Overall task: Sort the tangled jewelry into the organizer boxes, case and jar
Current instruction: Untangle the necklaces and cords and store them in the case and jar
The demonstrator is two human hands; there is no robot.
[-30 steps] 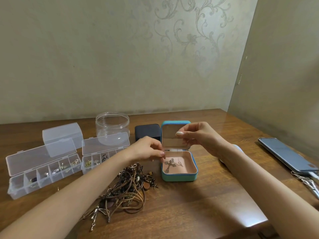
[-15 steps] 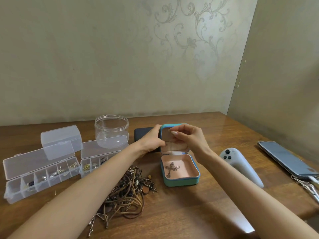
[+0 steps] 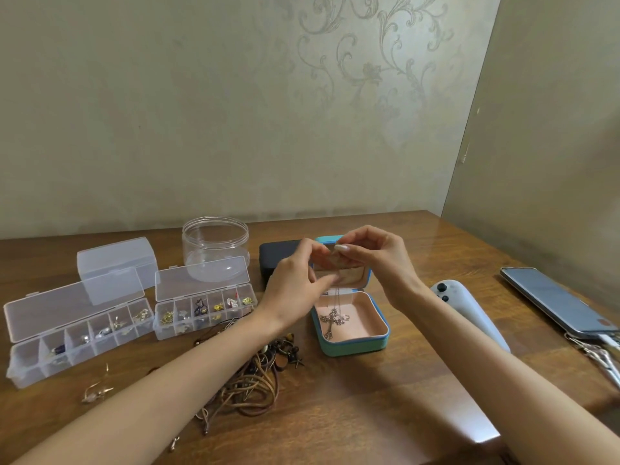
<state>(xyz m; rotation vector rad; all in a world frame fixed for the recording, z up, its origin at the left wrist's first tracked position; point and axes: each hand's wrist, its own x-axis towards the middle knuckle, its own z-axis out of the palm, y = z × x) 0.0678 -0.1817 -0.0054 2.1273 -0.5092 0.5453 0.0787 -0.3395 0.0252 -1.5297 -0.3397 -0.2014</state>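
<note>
Head: left hand [image 3: 295,290], right hand [image 3: 375,260] apparently pinch chain [image 3: 338,301] over case [image 3: 354,344].

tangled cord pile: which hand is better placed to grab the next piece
Left, probably. The left hand and the tangled cord pile are on the same side of the teal case, the pile by that forearm. The right hand pinches the necklace chain, with the case between it and the pile.

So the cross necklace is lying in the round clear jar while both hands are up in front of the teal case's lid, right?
No: the head view shows the cross necklace lying in the open teal case, not the clear jar. The left hand and right hand are indeed up in front of its lid.
</note>
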